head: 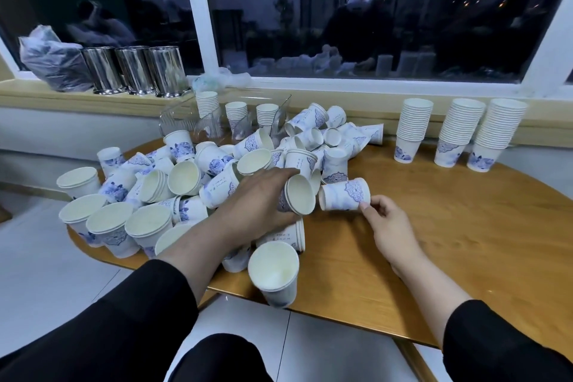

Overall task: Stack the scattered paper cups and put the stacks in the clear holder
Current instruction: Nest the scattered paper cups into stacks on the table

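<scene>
Where the dark window point(372, 9) runs across the back of the scene, a round wooden table point(449, 226) fills the middle ground, its left half buried under a heap of scattered paper cups point(192, 177), white with blue prints, some upright, many tipped on their sides, several already nested in short runs. Behind the heap, against the sill, the clear holder point(198, 121) stands with a few short stacks of cups in or just behind it; its walls are hard to trace. At the table's far right edge three tall stacks point(459, 130) stand side by side, well apart from the heap. On the sill to the left sit three steel canisters point(136, 71) and a plastic bag point(49, 59). The person's left hand point(257, 205) reaches into the near side of the heap, fingers curled round a small nested stack point(297, 194) lying with its mouth toward the camera. The right hand point(390, 229) pinches the base rim of a tipped single cup point(344, 195) just beside that stack. A short upright stack point(274, 273) stands at the near table edge, between the forearms.
</scene>
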The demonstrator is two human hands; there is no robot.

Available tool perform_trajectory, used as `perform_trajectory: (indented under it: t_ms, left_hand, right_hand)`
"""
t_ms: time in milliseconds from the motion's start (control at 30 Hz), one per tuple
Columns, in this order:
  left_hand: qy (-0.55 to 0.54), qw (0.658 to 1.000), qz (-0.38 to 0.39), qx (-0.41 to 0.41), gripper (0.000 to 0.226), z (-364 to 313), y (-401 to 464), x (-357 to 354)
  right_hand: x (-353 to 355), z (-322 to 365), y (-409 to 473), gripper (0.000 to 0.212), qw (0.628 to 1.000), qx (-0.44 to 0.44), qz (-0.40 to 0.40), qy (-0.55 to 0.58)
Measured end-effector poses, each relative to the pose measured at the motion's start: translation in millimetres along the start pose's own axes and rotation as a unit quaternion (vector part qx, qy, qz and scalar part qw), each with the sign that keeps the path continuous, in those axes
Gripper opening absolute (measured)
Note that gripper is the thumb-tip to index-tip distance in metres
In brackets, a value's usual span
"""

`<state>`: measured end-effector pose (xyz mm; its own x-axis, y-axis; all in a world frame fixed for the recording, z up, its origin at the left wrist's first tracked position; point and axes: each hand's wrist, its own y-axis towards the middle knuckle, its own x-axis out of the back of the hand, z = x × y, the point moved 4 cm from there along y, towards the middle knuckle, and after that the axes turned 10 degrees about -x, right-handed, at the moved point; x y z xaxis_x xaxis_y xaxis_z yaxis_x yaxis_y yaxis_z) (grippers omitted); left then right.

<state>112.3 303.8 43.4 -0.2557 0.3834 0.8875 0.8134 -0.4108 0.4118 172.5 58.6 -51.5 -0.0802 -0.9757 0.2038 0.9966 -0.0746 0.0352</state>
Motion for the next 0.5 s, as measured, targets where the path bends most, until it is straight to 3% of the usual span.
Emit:
perform_trajectory:
  t_ms: [367, 500]
  left_hand:
    - [-0.018, 0.997, -0.074, 0.022, 0.077, -6, -4, 0]
    - [-0.019, 0.995, -0.093, 0.027, 0.076, -6, 5, 8]
  right_hand:
    - [1, -4, -5, 0.010, 0.997, 0.052, -0.047, 0.037]
    - [15, 31, -19, 0.010, 0.985, 0.117, -0.088, 0.089]
